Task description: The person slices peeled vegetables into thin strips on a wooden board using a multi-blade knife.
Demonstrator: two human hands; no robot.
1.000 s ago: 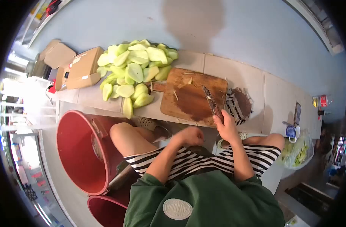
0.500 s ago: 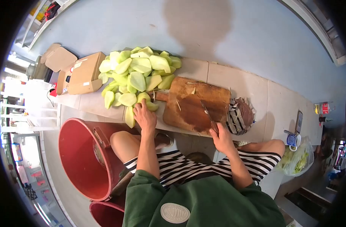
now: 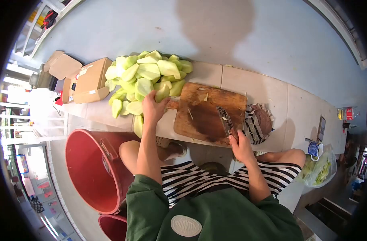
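My left hand (image 3: 154,107) is closed around a peeled green mango (image 3: 162,92) at the near right edge of a large heap of pale green peeled mangoes (image 3: 147,71). In my right hand (image 3: 242,146) is a knife (image 3: 225,119), gripped by its brown handle. Its blade points away from me, over the right part of a worn wooden cutting board (image 3: 195,118), and has light bits on it. A few pale scraps lie on the board. The board's handle points left, close to my left hand.
An open cardboard box (image 3: 93,80) stands left of the heap. Large red bins (image 3: 91,168) are by my left knee. Right of the board lies a crumpled striped cloth (image 3: 259,123). Farther right are a phone (image 3: 321,129), a blue-and-white cup (image 3: 314,150) and a plastic bag (image 3: 324,172).
My left hand has moved up and slightly right, with a mango from the heap's near edge now in its grasp. The knife has turned, showing more of its blade's flat side.
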